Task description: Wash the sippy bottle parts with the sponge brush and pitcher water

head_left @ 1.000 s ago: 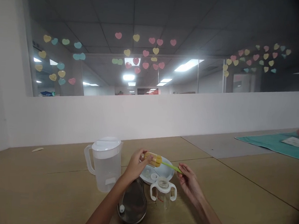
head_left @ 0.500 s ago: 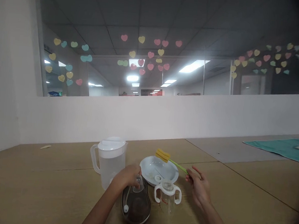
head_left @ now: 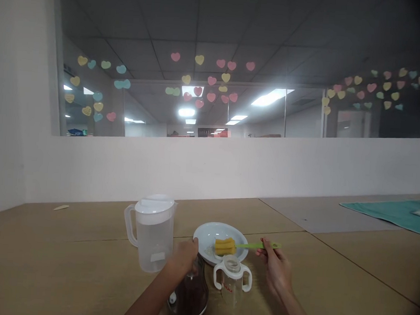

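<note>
My right hand (head_left: 277, 267) grips the green handle of a yellow sponge brush (head_left: 225, 246). The sponge head is over the white bowl (head_left: 202, 231), seemingly down inside it; whether it touches the bottom I cannot tell. A clear baby bottle (head_left: 232, 286) with two white side handles stands uncapped just in front of the bowl. My left hand (head_left: 184, 257) is closed above a dark oval tray (head_left: 191, 298), its fingers around a small clear cap, mostly hidden now. A small white piece on a straw (head_left: 172, 298) lies at the tray's left side.
A translucent lidded pitcher (head_left: 153, 235) stands left of the bowl. On the far right a teal cloth (head_left: 389, 213) lies on the table. A small flat pale piece (head_left: 61, 208) rests at the back left. The white wall (head_left: 195, 168) and window border the table behind.
My right hand has lowered the sponge brush from above the bowl's rim into the bowl, its handle now nearly level. My left hand stays over the tray, slightly lower, covering the clear cap more.
</note>
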Demonstrator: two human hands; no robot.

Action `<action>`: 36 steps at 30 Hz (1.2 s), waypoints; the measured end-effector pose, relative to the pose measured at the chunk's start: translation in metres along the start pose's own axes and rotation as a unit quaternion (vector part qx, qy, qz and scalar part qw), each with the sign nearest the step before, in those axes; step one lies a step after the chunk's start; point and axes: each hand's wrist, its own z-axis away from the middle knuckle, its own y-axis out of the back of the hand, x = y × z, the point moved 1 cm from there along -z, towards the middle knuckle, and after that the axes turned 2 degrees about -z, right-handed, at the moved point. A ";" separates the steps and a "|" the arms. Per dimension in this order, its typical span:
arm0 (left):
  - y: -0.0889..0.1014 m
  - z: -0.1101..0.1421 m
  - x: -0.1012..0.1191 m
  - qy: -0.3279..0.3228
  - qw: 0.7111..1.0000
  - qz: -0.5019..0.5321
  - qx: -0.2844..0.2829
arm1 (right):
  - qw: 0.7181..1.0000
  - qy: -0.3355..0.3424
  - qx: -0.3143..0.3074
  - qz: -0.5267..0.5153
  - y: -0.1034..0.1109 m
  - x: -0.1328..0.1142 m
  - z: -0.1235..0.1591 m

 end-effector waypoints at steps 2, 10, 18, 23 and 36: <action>0.001 0.000 -0.002 -0.003 1.000 -0.012 0.002 | 1.000 0.019 0.014 0.002 0.001 0.000 0.000; 0.005 0.004 -0.007 -0.026 0.999 -0.040 0.016 | 0.993 0.095 0.022 0.068 0.001 -0.004 0.002; 0.013 0.006 -0.009 -0.059 0.997 -0.024 0.038 | 0.918 0.197 -0.139 0.314 -0.007 -0.001 0.023; 0.015 0.007 0.009 -0.112 0.991 -0.003 0.073 | 0.929 0.175 -0.128 0.299 -0.007 -0.001 0.021; -0.014 -0.009 0.008 -0.140 0.984 0.066 0.091 | 0.975 0.104 -0.059 0.186 -0.010 -0.007 0.021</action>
